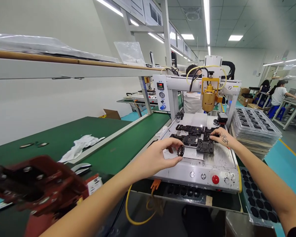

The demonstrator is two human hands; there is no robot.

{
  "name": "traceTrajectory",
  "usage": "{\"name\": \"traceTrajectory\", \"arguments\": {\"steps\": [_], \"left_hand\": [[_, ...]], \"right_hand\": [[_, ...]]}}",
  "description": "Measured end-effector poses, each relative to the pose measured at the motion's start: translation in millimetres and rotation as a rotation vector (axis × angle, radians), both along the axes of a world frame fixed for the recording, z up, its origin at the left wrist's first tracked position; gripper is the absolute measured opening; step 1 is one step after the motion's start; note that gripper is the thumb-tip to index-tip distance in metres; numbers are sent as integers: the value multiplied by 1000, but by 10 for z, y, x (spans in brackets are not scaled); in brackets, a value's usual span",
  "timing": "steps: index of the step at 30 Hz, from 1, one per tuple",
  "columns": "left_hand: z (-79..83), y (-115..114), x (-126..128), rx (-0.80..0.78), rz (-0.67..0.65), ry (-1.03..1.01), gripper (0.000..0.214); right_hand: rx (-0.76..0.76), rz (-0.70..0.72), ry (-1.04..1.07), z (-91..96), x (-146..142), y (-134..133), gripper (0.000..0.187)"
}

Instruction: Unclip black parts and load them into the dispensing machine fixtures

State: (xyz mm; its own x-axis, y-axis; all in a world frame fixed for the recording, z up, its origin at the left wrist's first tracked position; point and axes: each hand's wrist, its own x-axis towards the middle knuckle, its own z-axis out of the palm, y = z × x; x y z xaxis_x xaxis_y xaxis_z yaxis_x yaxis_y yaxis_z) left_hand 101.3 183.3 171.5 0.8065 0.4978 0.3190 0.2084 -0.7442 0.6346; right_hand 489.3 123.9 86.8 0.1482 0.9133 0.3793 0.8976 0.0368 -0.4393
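Observation:
My left hand [170, 153] pinches a small round black ring-shaped part [181, 150] between thumb and fingers, held above the front of the white bench machine [180, 171]. On the machine's bed lie black fixture blocks [191, 140], several of them set close together. My right hand [219, 135] reaches in from the right, its fingertips bent down at a black fixture [207, 134]; whatever lies under them is hidden. Over the bed hangs a gold-coloured dispensing head [209, 98] on a gantry, apart from both hands.
A tall stack of clear plastic trays [255, 123] stands right of the machine. Below it is a tray of round black parts [259, 200]. A red metal device [39, 184] fills the lower left. White cloth [81, 146] lies on the green table. People sit further back.

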Motion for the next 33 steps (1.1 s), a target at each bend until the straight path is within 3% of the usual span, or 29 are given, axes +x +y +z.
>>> {"name": "traceTrajectory", "arguments": {"steps": [6,10,13,17,20,23,25,27,30,33], "left_hand": [[-45,-208,-152,-31,5,-29,31],[-216,-382,-245,-61,18,-46,37],[-457,-488,-433,-67,61,-53,37],[-845,-599,-649,-113,88,-32,32],[-1192,-669,-593,-172,42,-13,31],[-1601,-704,-352,-198,-107,24,32],[-1870,-695,-159,-177,-236,63,35],[-2096,-666,-6,-157,-292,79,37],[-2316,-640,71,-139,-310,89,37],[-2411,-689,-12,-139,-315,97,38]], "right_hand": [[69,-47,-6,87,-81,15,17],[231,-168,14,97,-295,-355,33],[352,-283,37,-47,-605,-972,37],[403,-395,35,-427,-1020,-1751,28],[416,-471,-42,-726,-1186,-1978,37],[472,-524,-33,-918,-1350,-1972,32],[471,-448,24,-997,-1526,-1930,19],[386,-281,84,-1080,-1733,-1886,9],[239,-64,130,-1251,-1974,-1819,22],[183,-5,167,-1438,-2056,-1741,29]]}}
